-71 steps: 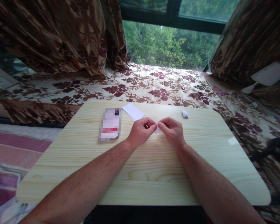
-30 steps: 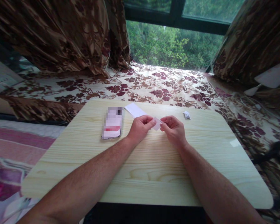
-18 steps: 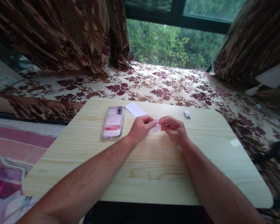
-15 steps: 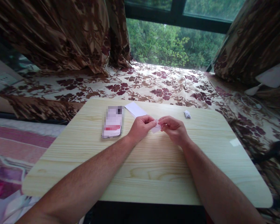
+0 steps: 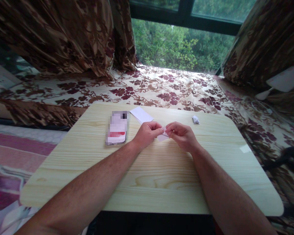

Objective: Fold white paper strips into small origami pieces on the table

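**White slip [image 5: 161, 137] pinched between two hands**

White with a faint lilac cast, the slip is a small, thin piece of paper. It has a straight lower edge, and one corner points down toward the surface [image 5: 161, 176]. Fingers hide most of it. Only a narrow wedge shows between the two hands, so any folds in it cannot be made out.

The left hand [image 5: 147, 133] has its grip closed on the slip's left end, thumb and forefinger pressed together over it. The right hand [image 5: 182, 136] has its grip closed on the right end in the same way. Its fingertips [image 5: 168, 130] meet those of the left hand almost nail to nail. The slip sits inside both grips at the point where the hands meet. It is held just above the pale wood surface, toward the far middle. Both forearms reach in from the near edge.

A phone [image 5: 117, 128] lies flat just left of the left hand, its screen blurred. A white sheet [image 5: 140, 114] lies beyond that hand near the far edge, with its near corner just behind the knuckles. A small white wad [image 5: 195, 119] lies apart from the right hand, off to its right and also near the far edge. Past the surface spreads a flowered cloth [image 5: 161, 88]. Brown curtains [image 5: 63, 36] hang at either side of a window [image 5: 173, 42] full of green trees.
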The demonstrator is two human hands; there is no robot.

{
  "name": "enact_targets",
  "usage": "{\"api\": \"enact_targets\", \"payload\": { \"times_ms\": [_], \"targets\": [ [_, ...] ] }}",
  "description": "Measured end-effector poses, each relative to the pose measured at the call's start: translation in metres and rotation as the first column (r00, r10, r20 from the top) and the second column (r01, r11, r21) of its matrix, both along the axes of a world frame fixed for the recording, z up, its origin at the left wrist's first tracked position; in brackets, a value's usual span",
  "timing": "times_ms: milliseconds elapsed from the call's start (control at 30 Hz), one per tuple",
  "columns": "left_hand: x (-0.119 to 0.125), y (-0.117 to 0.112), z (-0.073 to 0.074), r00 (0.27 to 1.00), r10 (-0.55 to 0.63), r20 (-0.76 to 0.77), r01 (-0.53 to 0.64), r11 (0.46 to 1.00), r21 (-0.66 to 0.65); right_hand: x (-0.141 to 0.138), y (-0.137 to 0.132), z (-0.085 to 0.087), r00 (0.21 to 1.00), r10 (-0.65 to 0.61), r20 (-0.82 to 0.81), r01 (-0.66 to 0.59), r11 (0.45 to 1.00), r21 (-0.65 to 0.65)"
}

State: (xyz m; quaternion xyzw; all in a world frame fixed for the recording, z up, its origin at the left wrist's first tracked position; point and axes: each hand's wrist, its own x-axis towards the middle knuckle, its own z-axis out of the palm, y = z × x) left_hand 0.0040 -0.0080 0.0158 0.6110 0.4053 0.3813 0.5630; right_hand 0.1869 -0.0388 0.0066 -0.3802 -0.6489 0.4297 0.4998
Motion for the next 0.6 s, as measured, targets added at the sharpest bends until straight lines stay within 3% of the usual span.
{"api": "enact_targets", "payload": {
  "times_ms": [600],
  "targets": [
    [0.0021,-0.0009,-0.0017,0.998,-0.019,-0.055,0.023,0.997,0.074,-0.0079,0.0012,-0.0066,0.985,-0.17,-0.025,0.167,0.982,-0.084]
  ]
}}
